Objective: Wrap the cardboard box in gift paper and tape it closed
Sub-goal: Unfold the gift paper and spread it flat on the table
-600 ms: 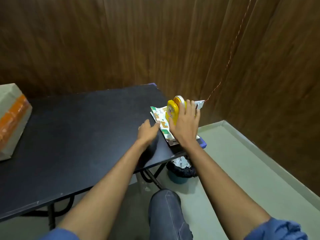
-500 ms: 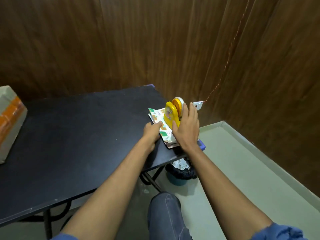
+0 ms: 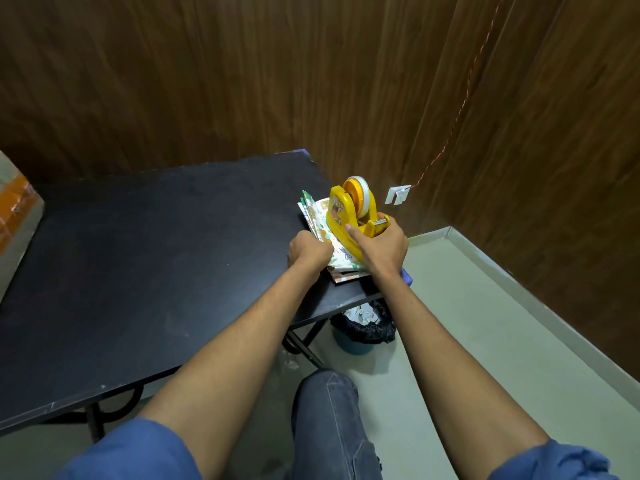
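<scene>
A yellow tape dispenser [image 3: 349, 216] with a white roll is tilted up above a stack of folded patterned gift paper [image 3: 334, 251] at the black table's [image 3: 145, 271] right corner. My right hand [image 3: 381, 247] grips the dispenser's base, thumb along its side. My left hand [image 3: 308, 251] grips the left edge of the paper stack, whose far sheets are lifted. A taped cardboard box [image 3: 17, 220] sits at the table's far left, partly out of frame.
Wood-panelled walls close in behind and to the right. A small wall socket [image 3: 397, 195] with a red wire hangs near the dispenser. A bin with a black liner [image 3: 362, 329] stands under the table corner. My knee [image 3: 329, 393] is below.
My right hand has closed round the dispenser and tilted it up off the paper. My left hand moved from the table onto the paper's edge and gripped it, lifting the sheets.
</scene>
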